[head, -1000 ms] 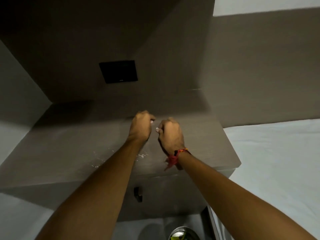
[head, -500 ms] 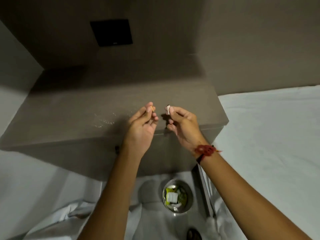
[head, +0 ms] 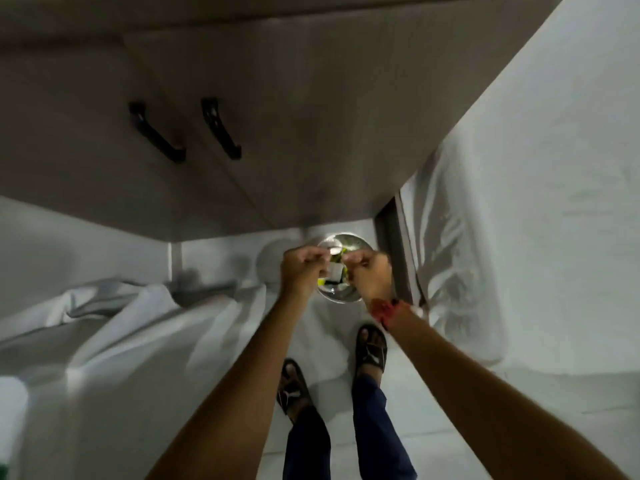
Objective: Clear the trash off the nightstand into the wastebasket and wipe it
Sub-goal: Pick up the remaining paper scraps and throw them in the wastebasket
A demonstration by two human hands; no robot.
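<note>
A round metal wastebasket (head: pixel 341 298), already holding white and yellow-green scraps (head: pixel 335 271), is sitting on the floor directly beneath both hands. The left hand (head: pixel 302 270) and right hand (head: pixel 370 274) are hovering side by side over its rim, fingers curled; whether they are pinching anything cannot be told. Beyond the hands, the nightstand (head: pixel 277 116) front is showing two black handles (head: pixel 157 136).

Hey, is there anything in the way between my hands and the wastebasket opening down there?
Nothing visible. Both the left hand and right hand sit directly above the open wastebasket, which already holds trash and has no lid.
</note>
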